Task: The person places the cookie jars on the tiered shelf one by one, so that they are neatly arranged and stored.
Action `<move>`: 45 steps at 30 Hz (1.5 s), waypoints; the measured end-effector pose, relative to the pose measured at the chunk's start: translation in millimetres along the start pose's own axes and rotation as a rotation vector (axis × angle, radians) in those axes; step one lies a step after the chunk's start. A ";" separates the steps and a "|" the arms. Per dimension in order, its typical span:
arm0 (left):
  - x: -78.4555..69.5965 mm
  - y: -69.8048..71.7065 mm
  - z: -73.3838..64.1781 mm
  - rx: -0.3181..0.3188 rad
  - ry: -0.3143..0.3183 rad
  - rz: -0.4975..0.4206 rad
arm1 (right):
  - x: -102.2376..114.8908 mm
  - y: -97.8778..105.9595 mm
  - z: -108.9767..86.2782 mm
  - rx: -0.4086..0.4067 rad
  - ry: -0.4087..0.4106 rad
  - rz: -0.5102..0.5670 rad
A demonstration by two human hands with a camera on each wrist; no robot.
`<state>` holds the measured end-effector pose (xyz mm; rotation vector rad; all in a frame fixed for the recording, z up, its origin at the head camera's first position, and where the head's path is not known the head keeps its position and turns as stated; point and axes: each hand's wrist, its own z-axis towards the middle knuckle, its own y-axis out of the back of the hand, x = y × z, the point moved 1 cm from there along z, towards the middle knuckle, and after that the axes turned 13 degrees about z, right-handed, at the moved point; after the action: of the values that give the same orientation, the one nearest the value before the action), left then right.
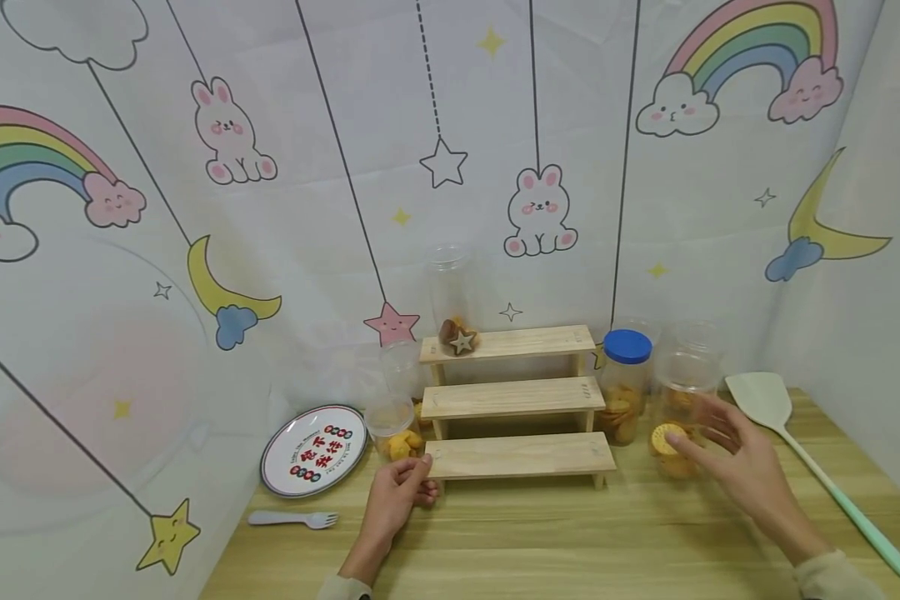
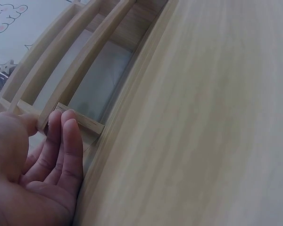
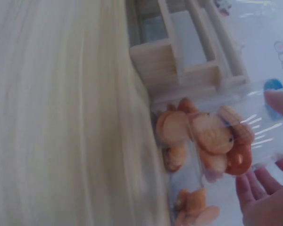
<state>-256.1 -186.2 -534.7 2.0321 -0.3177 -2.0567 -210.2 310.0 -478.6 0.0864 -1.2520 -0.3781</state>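
In the head view, my left hand (image 1: 399, 492) pinches the left end of the lowest step of a three-tier wooden display stand (image 1: 521, 457). The left wrist view shows the thumb and fingertips at that end. My right hand (image 1: 742, 467) holds a clear jar (image 1: 678, 467) of round biscuits on the right, thumb on the near side and fingers on its right. Biscuits (image 3: 214, 139) show through its wall in the right wrist view. Beside it stands a jar of biscuits with a blue lid (image 1: 627, 347). Another tall clear jar (image 1: 450, 292), holding star-shaped biscuits, stands on the top step.
Left of the stand are a clear jar (image 1: 393, 429) with yellow snacks, a printed plate (image 1: 315, 475) and a white fork (image 1: 292, 519). A spatula (image 1: 825, 471) with a mint handle lies at the right edge. Patterned cloth (image 1: 345, 167) encloses the back and sides.
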 end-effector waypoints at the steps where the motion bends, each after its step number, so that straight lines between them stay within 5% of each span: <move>1: -0.1 0.3 -0.1 0.000 0.002 -0.001 | 3.4 -1.8 -0.1 0.001 0.010 0.002; 10: 0.2 2.2 -0.6 0.002 0.005 0.011 | 33.5 -24.4 1.7 0.007 0.134 0.083; 29: -1.4 3.3 -2.4 -0.003 -0.007 0.021 | 70.1 -70.2 20.1 0.105 0.191 0.149; 45: -5.2 1.6 -1.6 0.008 0.000 0.012 | 110.9 -117.5 71.0 0.174 0.275 0.240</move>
<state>-254.4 -186.1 -529.3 2.0291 -0.3378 -2.0514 -275.1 174.1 -386.7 0.1309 -1.0063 -0.0458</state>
